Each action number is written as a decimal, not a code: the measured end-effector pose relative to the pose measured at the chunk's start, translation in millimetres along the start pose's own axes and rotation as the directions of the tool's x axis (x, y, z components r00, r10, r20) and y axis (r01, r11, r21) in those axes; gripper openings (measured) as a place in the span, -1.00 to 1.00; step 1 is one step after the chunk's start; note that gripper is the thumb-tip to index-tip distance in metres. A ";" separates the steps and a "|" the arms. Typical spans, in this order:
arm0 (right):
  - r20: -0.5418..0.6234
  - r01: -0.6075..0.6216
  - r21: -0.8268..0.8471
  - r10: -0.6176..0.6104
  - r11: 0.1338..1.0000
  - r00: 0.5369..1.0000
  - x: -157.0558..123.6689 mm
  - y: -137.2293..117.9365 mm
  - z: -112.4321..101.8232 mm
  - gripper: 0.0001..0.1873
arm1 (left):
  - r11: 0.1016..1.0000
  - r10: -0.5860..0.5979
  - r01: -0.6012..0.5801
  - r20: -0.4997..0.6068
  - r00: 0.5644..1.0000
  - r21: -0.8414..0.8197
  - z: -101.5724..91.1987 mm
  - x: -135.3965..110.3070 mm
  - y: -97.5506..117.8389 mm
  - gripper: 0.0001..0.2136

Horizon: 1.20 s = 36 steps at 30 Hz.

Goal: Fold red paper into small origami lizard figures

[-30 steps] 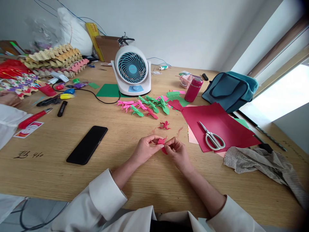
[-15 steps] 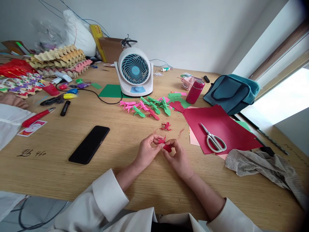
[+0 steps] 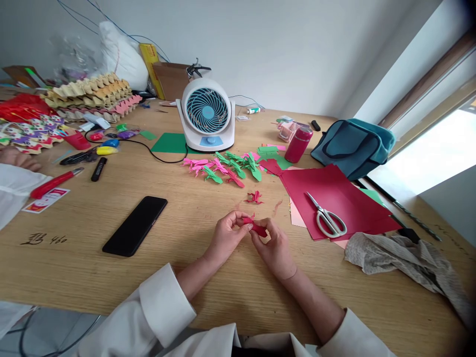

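Observation:
Between my fingertips is a small piece of folded red paper [image 3: 259, 229], held just above the table. My left hand [image 3: 227, 237] pinches its left end, where a thin point sticks up. On the other end, my right hand [image 3: 274, 248] is closed with thumb and forefinger together. Just beyond my hands lies a red folded paper figure [image 3: 255, 197] with several thin legs. Farther back is a heap of pink, green and red folded paper figures [image 3: 238, 166]. The fingers partly hide the paper I hold.
Right of my hands, white-handled scissors [image 3: 329, 218] lie on red paper sheets [image 3: 353, 198], near a crumpled cloth [image 3: 383, 253]. A black phone [image 3: 136, 225] lies to the left. Behind the figures stand a fan [image 3: 207, 114] and a red bottle [image 3: 298, 145]. Another person's hand [image 3: 18, 158] rests at far left.
The held red paper has turned slightly, so its right part now points more to the right. Both hands keep their pinch. The whole view has shifted a little.

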State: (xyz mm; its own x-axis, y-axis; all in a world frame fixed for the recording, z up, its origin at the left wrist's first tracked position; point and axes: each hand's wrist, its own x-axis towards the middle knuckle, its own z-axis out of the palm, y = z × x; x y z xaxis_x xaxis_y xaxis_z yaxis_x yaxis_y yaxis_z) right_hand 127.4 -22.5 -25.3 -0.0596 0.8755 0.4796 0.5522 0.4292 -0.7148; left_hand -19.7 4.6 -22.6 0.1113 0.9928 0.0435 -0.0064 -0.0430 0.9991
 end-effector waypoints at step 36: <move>0.023 -0.077 0.084 0.075 0.994 0.997 4.0 -0.3 -4.3 -0.96 | 0.999 -0.004 0.003 0.029 1.000 0.034 -4.6 2.5 11.8 -0.79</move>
State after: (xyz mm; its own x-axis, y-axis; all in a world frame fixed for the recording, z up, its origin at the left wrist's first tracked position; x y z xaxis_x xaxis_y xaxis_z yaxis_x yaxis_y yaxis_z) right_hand 130.6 -20.1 -21.0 -0.0369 0.9100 0.4130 0.4835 0.3780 -0.7895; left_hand -24.1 7.2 -10.7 0.1401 0.9894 0.0392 0.0275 -0.0435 0.9987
